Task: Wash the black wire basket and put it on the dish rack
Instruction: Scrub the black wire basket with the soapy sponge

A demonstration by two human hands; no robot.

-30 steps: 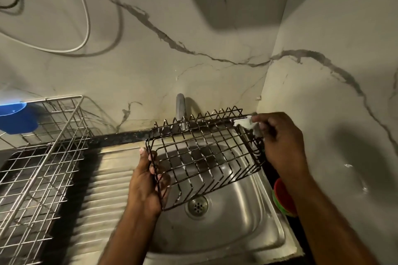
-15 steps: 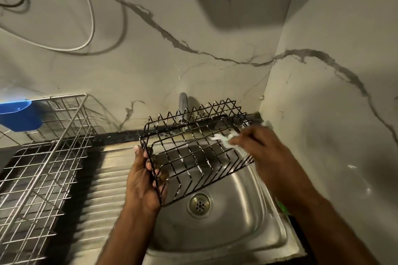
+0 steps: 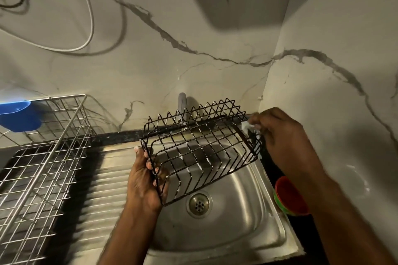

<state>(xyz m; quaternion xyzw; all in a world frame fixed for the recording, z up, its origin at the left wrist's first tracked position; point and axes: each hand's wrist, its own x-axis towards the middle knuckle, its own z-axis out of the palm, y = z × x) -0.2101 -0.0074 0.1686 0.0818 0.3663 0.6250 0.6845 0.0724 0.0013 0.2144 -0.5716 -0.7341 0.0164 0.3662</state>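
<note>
A person's left hand (image 3: 144, 180) reaches up from the 6 o'clock edge and grips the near-left end of a black wire basket (image 3: 200, 150), fingers curled through its wires. The right hand (image 3: 286, 142), entering from 4 o'clock, pinches a small white scrubbing pad (image 3: 247, 125) against the basket's far-right corner, fingers bent around it. The basket hangs tilted in the air above the stainless steel sink (image 3: 247, 232), just over the drain (image 3: 199, 205) and in front of the grey tap (image 3: 182, 103). Its zigzag top edge points to 12 o'clock, and white suds fleck several wires. A steel dish rack (image 3: 43, 168) stands at 9 o'clock on the worktop, a blue cup (image 3: 19, 117) hooked on its rim. Stacked red and green bowls (image 3: 288, 198) sit at 4 o'clock.
</note>
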